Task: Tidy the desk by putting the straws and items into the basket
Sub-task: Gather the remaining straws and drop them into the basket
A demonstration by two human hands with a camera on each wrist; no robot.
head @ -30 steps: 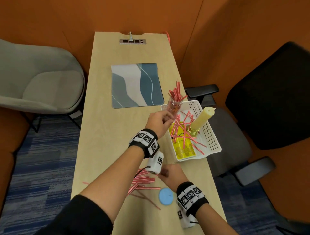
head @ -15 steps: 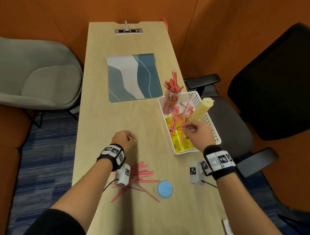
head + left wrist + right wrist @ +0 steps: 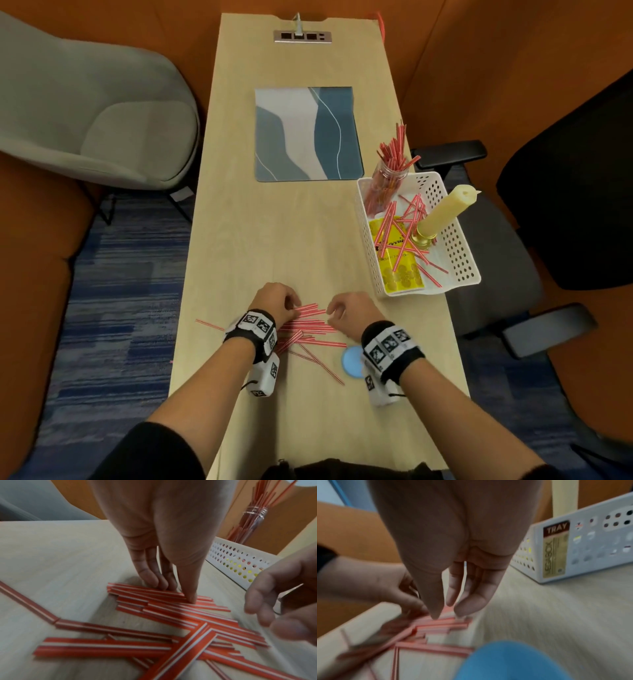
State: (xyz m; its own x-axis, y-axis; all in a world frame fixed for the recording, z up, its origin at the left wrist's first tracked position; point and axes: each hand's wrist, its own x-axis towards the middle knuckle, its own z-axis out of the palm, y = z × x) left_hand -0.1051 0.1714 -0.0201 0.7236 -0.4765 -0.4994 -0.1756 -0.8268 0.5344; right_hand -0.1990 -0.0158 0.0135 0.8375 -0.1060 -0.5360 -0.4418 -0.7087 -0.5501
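Our left hand (image 3: 274,303) presses loose straws (image 3: 308,325) on the counter (image 3: 274,240), right hand (image 3: 352,313) half-open, empty; next we gather them for the basket (image 3: 459,253).

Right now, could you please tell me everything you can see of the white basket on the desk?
The white basket is a rectangular, plastic-looking tray with perforated walls, standing upright at the desk's right edge, beyond the hands. Inside are a clear jar of red straws in the far left corner, loose red-and-white straws, a yellow packet lying flat, and a cream candle in a gold holder. A label reading TRAY sits on its near corner. Neither hand touches it.
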